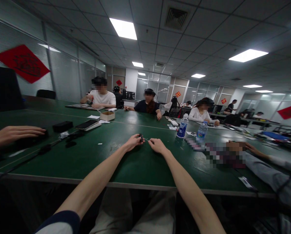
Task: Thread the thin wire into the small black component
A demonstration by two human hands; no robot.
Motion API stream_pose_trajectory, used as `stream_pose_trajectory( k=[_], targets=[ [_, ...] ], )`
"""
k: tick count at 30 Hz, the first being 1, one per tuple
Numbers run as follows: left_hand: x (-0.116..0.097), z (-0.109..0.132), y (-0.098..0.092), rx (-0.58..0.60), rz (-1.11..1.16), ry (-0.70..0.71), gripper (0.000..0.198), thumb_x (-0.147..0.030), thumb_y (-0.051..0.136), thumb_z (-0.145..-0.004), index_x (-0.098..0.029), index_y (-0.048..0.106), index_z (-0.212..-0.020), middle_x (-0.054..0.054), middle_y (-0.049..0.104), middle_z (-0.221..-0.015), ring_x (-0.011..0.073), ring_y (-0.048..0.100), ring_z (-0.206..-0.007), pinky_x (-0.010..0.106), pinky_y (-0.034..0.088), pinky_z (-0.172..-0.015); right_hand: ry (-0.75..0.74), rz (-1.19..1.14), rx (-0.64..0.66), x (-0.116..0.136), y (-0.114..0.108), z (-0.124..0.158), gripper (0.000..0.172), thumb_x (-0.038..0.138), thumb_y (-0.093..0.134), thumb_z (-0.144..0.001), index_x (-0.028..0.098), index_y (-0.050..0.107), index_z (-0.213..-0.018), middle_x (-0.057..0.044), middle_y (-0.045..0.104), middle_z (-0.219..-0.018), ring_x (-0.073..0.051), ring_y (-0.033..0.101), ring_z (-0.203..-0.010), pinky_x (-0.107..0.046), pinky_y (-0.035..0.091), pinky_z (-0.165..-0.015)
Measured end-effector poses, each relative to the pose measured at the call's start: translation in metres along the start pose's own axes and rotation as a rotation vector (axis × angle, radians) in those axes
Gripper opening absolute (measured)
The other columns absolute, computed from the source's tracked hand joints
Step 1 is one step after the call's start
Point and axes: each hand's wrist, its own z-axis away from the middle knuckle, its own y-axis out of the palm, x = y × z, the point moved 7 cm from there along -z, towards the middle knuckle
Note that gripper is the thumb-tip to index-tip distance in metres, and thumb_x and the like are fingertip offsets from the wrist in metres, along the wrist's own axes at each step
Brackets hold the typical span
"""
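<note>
Observing left hand (133, 142) clenched on a small black object (141, 137), its kind too small to tell, at 12 o'clock over the green table (140, 169); right hand (158, 146) just beside it, fingers (152, 141) extended toward the object, grip undeterminable. Two plastic water bottles (182, 126) stand at 1 o'clock; a co-worker's hand (18, 132) lies at 9 o'clock
</note>
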Motion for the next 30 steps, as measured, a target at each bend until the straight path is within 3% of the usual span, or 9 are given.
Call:
stream_pose_trajectory(
  k=[6, 30],
  targets=[
    [-0.0013, 0.0018, 0.0007, -0.006, 0.012, -0.005, 0.019, -0.016, 0.060, -0.081, -0.012, 0.056, -0.100, 0.011, 0.065, -0.089, 0.0150, 0.065, -0.074, 0.031, 0.054, -0.071, 0.018, 0.069, 0.098, 0.0084, 0.0024, 0.0036, 0.042, 0.050, 0.034, -0.093, 0.024, 0.065, -0.102, -0.004, 0.067, -0.097, -0.017, 0.060, -0.083, -0.022, 0.038, -0.067],
    [-0.0085, 0.0081, 0.0033, -0.014, 0.005, 0.040, 0.027, -0.020, 0.066, -0.077, -0.013, 0.058, -0.101, 0.013, 0.066, -0.098, 0.0179, 0.065, -0.085, 0.033, 0.052, -0.078, 0.007, 0.049, 0.066, 0.0074, 0.0023, 0.0040, 0.044, 0.052, 0.032, -0.093, 0.024, 0.065, -0.101, -0.005, 0.067, -0.095, -0.017, 0.060, -0.081, -0.022, 0.038, -0.067]
  ],
)
